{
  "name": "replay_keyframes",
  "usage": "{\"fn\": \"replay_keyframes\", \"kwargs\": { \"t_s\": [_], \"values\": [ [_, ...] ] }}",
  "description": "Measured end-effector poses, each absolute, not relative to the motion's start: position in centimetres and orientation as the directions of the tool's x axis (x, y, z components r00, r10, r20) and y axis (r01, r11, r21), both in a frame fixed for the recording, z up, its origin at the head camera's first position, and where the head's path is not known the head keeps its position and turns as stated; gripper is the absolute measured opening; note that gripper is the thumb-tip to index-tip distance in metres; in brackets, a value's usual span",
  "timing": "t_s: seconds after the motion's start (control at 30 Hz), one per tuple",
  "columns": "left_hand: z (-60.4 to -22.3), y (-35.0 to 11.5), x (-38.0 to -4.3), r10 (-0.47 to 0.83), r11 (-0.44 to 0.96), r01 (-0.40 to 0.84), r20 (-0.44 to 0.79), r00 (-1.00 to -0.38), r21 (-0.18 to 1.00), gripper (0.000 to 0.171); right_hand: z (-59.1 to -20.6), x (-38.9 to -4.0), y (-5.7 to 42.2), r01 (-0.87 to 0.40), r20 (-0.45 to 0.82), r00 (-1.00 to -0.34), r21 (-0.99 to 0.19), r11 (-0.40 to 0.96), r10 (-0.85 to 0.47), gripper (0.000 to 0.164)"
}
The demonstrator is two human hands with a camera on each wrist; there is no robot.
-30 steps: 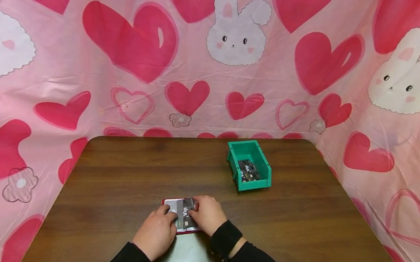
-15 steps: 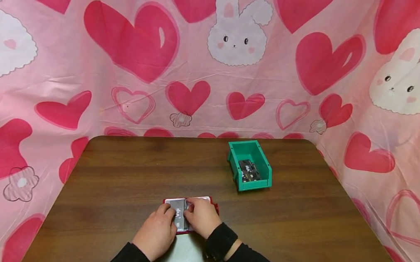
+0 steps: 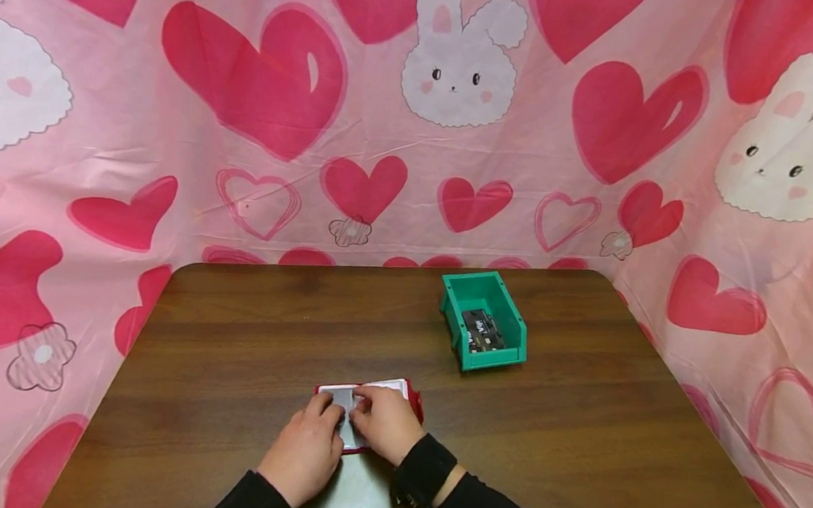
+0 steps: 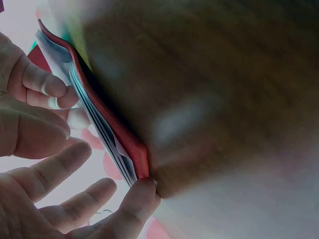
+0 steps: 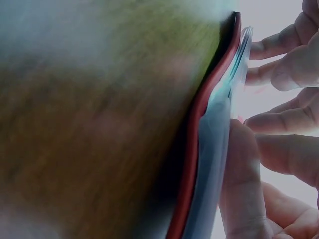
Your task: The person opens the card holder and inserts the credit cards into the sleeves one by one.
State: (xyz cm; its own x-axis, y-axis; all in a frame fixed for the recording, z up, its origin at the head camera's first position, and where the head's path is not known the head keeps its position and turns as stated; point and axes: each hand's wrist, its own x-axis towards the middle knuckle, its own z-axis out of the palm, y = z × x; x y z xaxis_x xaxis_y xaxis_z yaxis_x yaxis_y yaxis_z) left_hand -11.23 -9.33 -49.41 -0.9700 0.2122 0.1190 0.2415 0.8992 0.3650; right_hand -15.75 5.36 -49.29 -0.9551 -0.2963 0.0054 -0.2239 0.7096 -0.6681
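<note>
A red card holder with grey and clear sleeves lies spread on the table, between both hands in the head view. My left hand holds its near left corner, with other fingers over the left page; in the left wrist view a fingertip touches the red corner. My right hand has thumb and index finger at the right edge of a grey sleeve, apparently pinching the card there; the fingers hide most of it. In the right wrist view its thumb lies against the sleeves.
Beyond the hands, to the right, a green bin holds several dark cards. A brown wooden table bears everything. A pink cloth with hearts and rabbits stands behind and at the sides.
My right hand has shifted left across the holder, and the dark VIP card has slid into the grey sleeve. Its lettering is now out of sight. The left hand has hardly moved.
</note>
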Motion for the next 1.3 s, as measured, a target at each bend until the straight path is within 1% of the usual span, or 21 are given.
{"fn": "replay_keyframes", "kwargs": {
  "t_s": [0.17, 0.27, 0.33, 0.43, 0.53, 0.6, 0.67, 0.73, 0.83, 0.93, 1.07, 1.13, 1.2, 1.3],
  "values": [
    [-49.5, -9.3, -11.2, 0.227, 0.896, 0.259, 0.129, -0.965, 0.361, 0.029, -49.1, -15.8, 5.5, -0.216, -0.016, -0.951, -0.678, 0.702, -0.307, 0.030],
    [-49.5, -9.4, -11.1, 0.245, 0.897, 0.275, 0.129, -0.961, 0.346, 0.028, -48.7, -15.8, 5.9, -0.244, -0.021, -0.943, -0.635, 0.733, -0.332, 0.032],
    [-49.6, -9.4, -11.1, 0.255, 0.900, 0.281, 0.120, -0.959, 0.334, 0.028, -48.5, -15.7, 6.3, -0.285, -0.011, -0.937, -0.556, 0.781, -0.349, 0.035],
    [-49.5, -9.4, -11.2, 0.253, 0.906, 0.272, 0.098, -0.962, 0.324, 0.027, -48.3, -15.7, 6.9, -0.331, 0.009, -0.936, -0.357, 0.874, -0.351, 0.038],
    [-49.5, -9.4, -11.2, 0.244, 0.910, 0.259, 0.085, -0.966, 0.323, 0.027, -48.4, -15.7, 7.3, -0.323, 0.019, -0.946, -0.179, 0.929, -0.325, 0.046],
    [-49.4, -9.3, -11.2, 0.243, 0.911, 0.256, 0.083, -0.967, 0.322, 0.027, -48.5, -15.6, 7.5, -0.309, 0.020, -0.951, -0.108, 0.945, -0.308, 0.054],
    [-49.3, -9.3, -11.2, 0.243, 0.912, 0.256, 0.080, -0.967, 0.321, 0.028, -48.6, -15.6, 7.7, -0.300, 0.015, -0.954, -0.073, 0.951, -0.300, 0.061],
    [-49.2, -9.2, -11.2, 0.246, 0.912, 0.258, 0.078, -0.966, 0.319, 0.028, -48.6, -15.6, 7.8, -0.297, 0.005, -0.955, -0.053, 0.953, -0.297, 0.064],
    [-49.1, -9.2, -11.2, 0.251, 0.913, 0.262, 0.077, -0.965, 0.312, 0.028, -48.6, -15.6, 7.9, -0.313, 0.000, -0.950, -0.039, 0.949, -0.314, 0.062],
    [-49.0, -9.2, -11.2, 0.256, 0.912, 0.268, 0.079, -0.963, 0.309, 0.027, -48.5, -15.6, 7.9, -0.339, 0.006, -0.941, -0.033, 0.940, -0.339, 0.057],
    [-49.0, -9.1, -11.3, 0.256, 0.912, 0.267, 0.078, -0.964, 0.310, 0.027, -48.4, -15.7, 7.8, -0.352, 0.019, -0.936, -0.083, 0.933, -0.351, 0.048],
    [-49.1, -9.2, -11.3, 0.259, 0.912, 0.273, 0.087, -0.962, 0.307, 0.027, -48.4, -15.7, 7.8, -0.341, 0.017, -0.939, -0.148, 0.928, -0.342, 0.048],
    [-49.1, -9.2, -11.4, 0.266, 0.908, 0.285, 0.102, -0.959, 0.307, 0.026, -48.2, -15.8, 7.8, -0.321, 0.013, -0.945, -0.248, 0.914, -0.328, 0.051],
    [-49.2, -9.2, -11.4, 0.267, 0.908, 0.286, 0.105, -0.958, 0.305, 0.026, -47.9, -16.1, 7.9, -0.262, -0.002, -0.955, -0.458, 0.849, -0.296, 0.058]
  ]
}}
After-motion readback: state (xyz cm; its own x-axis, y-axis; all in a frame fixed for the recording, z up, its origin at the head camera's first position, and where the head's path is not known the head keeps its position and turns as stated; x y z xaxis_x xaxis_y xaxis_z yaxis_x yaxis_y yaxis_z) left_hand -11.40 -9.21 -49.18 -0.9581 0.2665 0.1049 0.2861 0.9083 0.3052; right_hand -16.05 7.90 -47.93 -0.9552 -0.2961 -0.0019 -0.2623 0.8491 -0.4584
